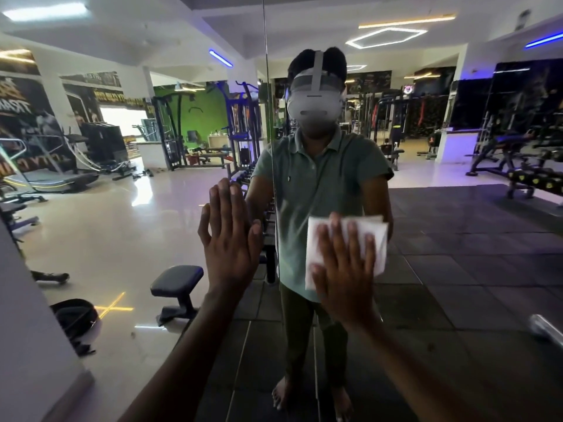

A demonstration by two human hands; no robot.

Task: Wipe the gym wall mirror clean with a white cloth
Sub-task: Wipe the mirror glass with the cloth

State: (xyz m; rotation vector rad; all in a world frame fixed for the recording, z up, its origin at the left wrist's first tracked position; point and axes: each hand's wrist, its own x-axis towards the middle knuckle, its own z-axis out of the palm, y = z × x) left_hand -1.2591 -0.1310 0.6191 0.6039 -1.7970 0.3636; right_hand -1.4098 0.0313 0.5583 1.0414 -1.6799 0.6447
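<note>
While the left hand (230, 239) braces open-palmed on the mirror (457, 254), the right hand (344, 269) presses the white cloth (379, 239) flat beneath straight fingers, apparently for even wiping pressure.

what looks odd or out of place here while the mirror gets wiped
One thing: the bare left hand lies flat, fingers straight, on the gym wall mirror, where it may leave prints. The right hand presses the folded white cloth against the glass. No crack, spill or damage shows.
</note>
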